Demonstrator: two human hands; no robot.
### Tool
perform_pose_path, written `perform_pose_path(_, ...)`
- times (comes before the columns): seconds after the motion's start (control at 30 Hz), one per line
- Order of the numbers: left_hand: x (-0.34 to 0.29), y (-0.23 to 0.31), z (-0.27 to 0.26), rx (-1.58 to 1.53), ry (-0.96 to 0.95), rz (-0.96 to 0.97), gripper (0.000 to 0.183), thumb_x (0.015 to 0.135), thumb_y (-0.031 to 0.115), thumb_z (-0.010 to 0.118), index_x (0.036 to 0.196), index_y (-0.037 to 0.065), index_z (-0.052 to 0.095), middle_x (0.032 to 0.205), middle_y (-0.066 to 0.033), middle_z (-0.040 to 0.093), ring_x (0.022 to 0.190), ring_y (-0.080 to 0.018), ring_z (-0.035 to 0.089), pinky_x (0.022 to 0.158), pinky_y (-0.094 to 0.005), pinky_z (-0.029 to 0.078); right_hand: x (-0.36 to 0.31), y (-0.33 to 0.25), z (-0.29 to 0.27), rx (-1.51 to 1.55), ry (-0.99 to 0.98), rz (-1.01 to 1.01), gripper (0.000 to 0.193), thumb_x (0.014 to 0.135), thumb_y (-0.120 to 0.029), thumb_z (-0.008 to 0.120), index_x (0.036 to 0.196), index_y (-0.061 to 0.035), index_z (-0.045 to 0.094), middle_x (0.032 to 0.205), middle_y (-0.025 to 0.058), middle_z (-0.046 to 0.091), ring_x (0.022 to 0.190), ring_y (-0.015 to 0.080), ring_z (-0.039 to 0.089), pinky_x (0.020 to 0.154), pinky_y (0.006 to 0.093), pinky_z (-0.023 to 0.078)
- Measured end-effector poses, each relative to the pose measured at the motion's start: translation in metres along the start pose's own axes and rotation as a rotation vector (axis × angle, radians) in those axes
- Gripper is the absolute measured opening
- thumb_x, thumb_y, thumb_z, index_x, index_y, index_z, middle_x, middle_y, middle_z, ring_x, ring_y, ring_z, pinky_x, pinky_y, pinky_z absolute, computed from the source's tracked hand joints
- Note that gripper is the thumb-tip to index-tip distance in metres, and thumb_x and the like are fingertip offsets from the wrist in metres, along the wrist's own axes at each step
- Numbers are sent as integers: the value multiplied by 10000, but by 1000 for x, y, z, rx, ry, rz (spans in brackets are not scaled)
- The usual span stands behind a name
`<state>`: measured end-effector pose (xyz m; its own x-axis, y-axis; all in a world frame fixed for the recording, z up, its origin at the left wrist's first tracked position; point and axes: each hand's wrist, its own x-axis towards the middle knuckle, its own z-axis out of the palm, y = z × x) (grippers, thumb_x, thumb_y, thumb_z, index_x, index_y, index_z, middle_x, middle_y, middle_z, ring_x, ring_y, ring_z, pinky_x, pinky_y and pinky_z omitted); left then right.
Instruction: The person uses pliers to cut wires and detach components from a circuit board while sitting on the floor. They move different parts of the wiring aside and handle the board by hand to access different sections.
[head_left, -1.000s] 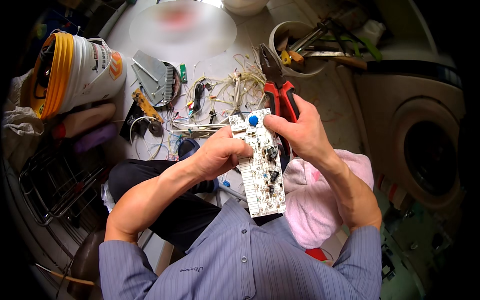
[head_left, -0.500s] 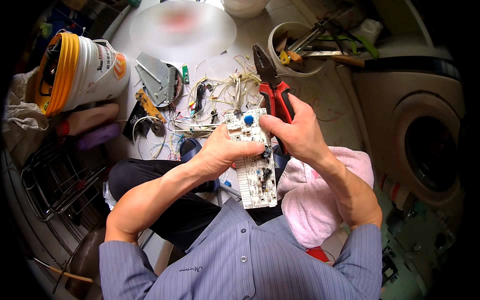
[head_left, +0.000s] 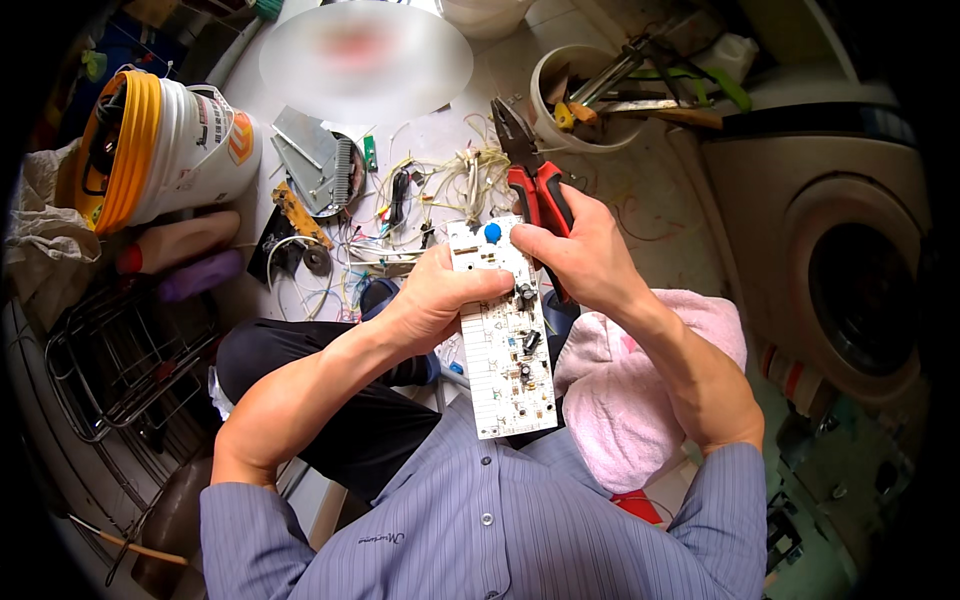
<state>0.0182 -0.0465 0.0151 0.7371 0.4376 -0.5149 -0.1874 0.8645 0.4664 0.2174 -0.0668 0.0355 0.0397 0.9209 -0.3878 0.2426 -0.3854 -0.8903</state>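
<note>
A long white circuit board [head_left: 508, 390] lies tilted above my lap, carrying a blue disc-shaped part [head_left: 493, 233] near its far end and several small black cylindrical parts. My left hand [head_left: 440, 297] is closed around the board's left edge, thumb across its face. In my right hand [head_left: 575, 245] are red-and-black pliers [head_left: 537, 190], jaws pointing away from me and seemingly closed. The right thumb also rests on the board's far right corner. Both hands' other fingers are partly hidden beneath the board and pliers.
Loose wires [head_left: 470, 185] and metal scraps [head_left: 312, 160] litter the floor ahead. A white tub of tools [head_left: 545, 100] stands far right, a yellow-rimmed bucket [head_left: 180, 150] left. A pink towel [head_left: 640, 400] drapes beside my right forearm; a front-loading washing machine [head_left: 760, 190] is at right.
The board has come slightly nearer my body and its face is turned more upward. The pliers and my right hand have shifted a little left.
</note>
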Motion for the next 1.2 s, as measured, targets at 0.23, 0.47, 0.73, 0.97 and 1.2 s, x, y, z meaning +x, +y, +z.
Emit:
perform_pose_path(0.23,2,-9,-7,47,1,24,462,835,81,739,1247,-32,562,1090,-121,693,943,-204,710,868,-376,598,-2,-6,-1,2,-15,29,278,832,-199,696,950,36,604,730,29,584,660,120,515,621,313,458)
perform_pose_path(0.47,-5,-7,1,11,26,44,320,869,41,693,1175,-4,610,1052,-68,687,909,-152,683,843,-323,571,-6,-8,2,-14,30,-47,277,840,-203,694,965,28,606,719,48,579,651,133,514,624,319,461)
perform_pose_path(0.73,-4,-12,-4,69,85,58,333,896,159,652,1160,-33,588,994,-143,700,858,-230,722,797,-386,613,-11,-9,2,13,28,-92,273,853,-200,681,977,32,606,689,49,563,624,139,502,597,328,455)
perform_pose_path(0.97,-5,-11,-3,40,6,40,337,918,190,632,1172,-26,586,1010,-143,703,883,-234,723,815,-401,609,-14,-2,3,25,37,-116,288,854,-191,680,1015,38,614,696,70,578,629,143,508,605,328,460)
perform_pose_path(1.2,-4,-10,8,-68,54,-12,306,949,250,672,1149,26,611,1006,-87,700,868,-190,706,795,-373,597,-15,0,4,-3,45,-155,303,851,-191,680,1034,42,616,693,85,573,627,152,506,607,337,463)
